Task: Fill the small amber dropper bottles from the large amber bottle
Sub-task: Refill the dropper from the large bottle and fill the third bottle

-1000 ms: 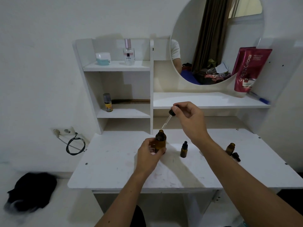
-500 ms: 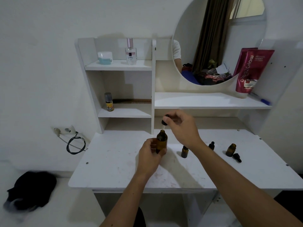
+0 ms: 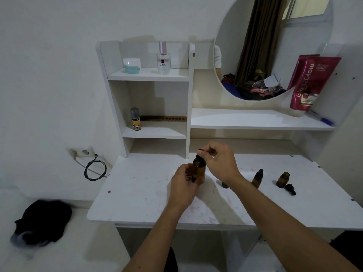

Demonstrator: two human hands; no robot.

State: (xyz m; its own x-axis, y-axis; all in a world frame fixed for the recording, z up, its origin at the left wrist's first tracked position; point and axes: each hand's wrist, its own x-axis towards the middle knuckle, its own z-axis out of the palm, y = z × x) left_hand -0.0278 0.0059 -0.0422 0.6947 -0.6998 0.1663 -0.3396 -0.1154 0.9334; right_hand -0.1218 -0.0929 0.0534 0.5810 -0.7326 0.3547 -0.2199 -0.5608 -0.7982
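Observation:
The large amber bottle [image 3: 198,169] stands on the white table [image 3: 141,193], and my left hand [image 3: 184,185] grips its body. My right hand [image 3: 218,161] pinches the black dropper cap [image 3: 200,152] right at the bottle's neck; the glass tube is out of sight. Three small amber bottles stand to the right: one mostly hidden behind my right wrist [image 3: 225,185], one capped [image 3: 257,178], one uncapped [image 3: 283,180] with its loose black dropper cap [image 3: 290,189] lying beside it.
Shelves behind the table carry a perfume bottle [image 3: 163,58], a white jar [image 3: 132,65] and a small yellow-labelled bottle [image 3: 136,119]. A round mirror [image 3: 271,48] and a red pouch [image 3: 312,81] stand at the back right. A wall socket with a black cable [image 3: 94,169] is left.
My right hand has lowered the dropper from above the large bottle down into its neck. The left hand kept hold of the bottle.

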